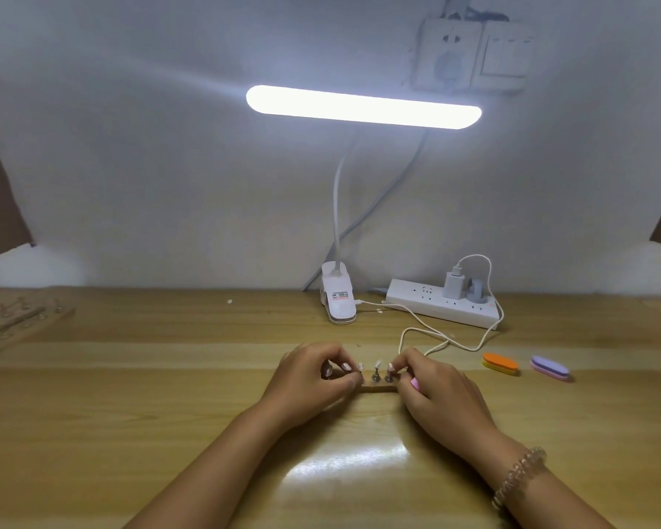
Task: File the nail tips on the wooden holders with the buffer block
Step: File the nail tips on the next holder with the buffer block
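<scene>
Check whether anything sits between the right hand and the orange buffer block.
Nothing visible. Bare table separates the right hand, pinching a peg on the wooden holder, from the orange buffer block. The white cable loops just behind that line.

My wooden table (130,414) carries the wooden holder (374,390) at its middle, and my left hand (313,379) and right hand (439,387) pinch its end pegs. At three o'clock lie an orange buffer block (500,363) and, further out, a purple buffer block (549,368), the two apart. At twelve, by the far edge, sits the white lamp clamp (338,307), with the power strip (435,305) at one. A white cable (411,329) loops across the wood near them. A wooden tray (16,322) lies at ten.
</scene>
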